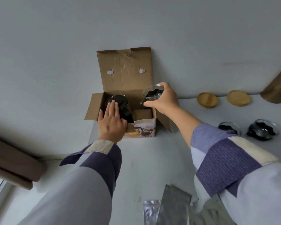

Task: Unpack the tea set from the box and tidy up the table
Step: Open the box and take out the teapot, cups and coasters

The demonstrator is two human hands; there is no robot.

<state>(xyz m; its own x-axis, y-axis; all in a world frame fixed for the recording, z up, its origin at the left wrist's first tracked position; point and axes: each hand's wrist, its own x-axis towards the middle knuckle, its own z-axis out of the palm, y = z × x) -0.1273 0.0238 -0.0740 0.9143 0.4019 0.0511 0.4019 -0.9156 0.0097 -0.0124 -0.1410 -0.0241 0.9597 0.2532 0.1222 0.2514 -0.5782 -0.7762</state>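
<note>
White table (pixel 152 159) by wall, open box (pixel 125 88) at back. Right hand (pixel 164 99) grips a glass cup (pixel 152 93) just above the box; left hand (pixel 111 120) flat on the teapot (pixel 118 103) inside. Mid-unpacking; next, probably set cup beside the two cups (pixel 246 129) at right

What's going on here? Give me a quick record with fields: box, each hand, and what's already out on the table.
box: cardboard box, flaps open, teapot inside
left hand: flat on the teapot
right hand: grips a glass cup above the box
already out: two glass cups, two wooden lids, a metal canister
near edge: foil pouches
</note>
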